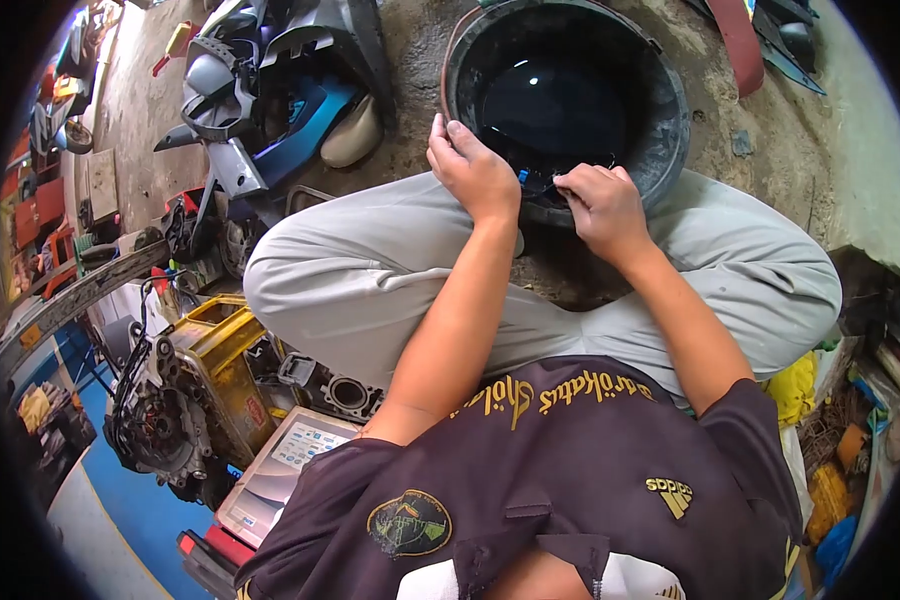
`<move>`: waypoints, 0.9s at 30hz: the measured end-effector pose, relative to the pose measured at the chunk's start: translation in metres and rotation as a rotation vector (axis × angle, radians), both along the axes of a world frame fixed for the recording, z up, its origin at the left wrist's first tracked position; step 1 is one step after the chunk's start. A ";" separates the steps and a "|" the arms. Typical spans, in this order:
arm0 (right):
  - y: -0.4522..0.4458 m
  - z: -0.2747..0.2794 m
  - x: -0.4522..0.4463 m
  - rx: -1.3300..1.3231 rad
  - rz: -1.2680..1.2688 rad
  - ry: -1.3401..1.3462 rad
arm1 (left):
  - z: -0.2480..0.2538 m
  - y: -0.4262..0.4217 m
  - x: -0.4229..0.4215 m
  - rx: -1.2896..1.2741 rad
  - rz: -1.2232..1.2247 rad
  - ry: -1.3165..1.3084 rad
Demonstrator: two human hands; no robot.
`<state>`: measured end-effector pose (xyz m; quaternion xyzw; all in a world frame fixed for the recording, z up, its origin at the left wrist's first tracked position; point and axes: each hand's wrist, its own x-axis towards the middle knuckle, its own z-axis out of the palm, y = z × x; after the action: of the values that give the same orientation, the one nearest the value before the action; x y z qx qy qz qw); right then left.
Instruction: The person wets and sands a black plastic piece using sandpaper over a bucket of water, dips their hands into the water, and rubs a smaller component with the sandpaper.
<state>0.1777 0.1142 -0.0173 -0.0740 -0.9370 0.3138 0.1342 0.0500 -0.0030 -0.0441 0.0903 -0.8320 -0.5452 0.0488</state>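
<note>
Bucket (667,120): large, round and black, open at the top, standing upright on the floor (418,60); grey scuffs mark its inner wall.
Brown strip (446,70): thin, curving along the bucket's left rim.
Liquid (555,105): dark, pooled inside the bucket, with small bright reflections.
Blue bit (523,176): small, just inside the near rim.
Dark piece (562,192): small, near the blue bit, mostly hidden, shape unclear.

Left hand (473,172): yours, fingers loosely curled, beside the bucket's near-left rim.
Right hand (604,208): your fingers pinched at a small piece, mostly hidden, over the near rim.
Black bucket (662,125): before your crossed legs, dark liquid (555,105) inside.
Left of you: blue panel (308,122), yellow crate (215,335), engine part (162,420).
</note>
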 end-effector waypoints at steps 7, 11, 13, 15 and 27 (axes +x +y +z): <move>-0.003 0.006 -0.001 -0.006 0.048 0.001 | -0.001 0.000 0.001 0.018 0.001 -0.010; -0.013 0.019 -0.002 -0.102 0.074 0.010 | -0.001 0.002 0.001 0.023 -0.003 -0.008; -0.004 0.004 0.000 -0.025 0.044 -0.015 | -0.001 0.000 0.002 0.012 0.000 -0.005; -0.007 0.006 -0.001 -0.014 0.063 0.036 | 0.000 0.001 0.001 0.009 0.002 -0.028; -0.002 0.003 0.001 -0.043 0.022 0.016 | 0.000 0.003 0.000 0.006 0.006 -0.006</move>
<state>0.1787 0.1124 -0.0142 -0.0639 -0.9297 0.3361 0.1366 0.0500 -0.0004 -0.0441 0.0944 -0.8303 -0.5472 0.0477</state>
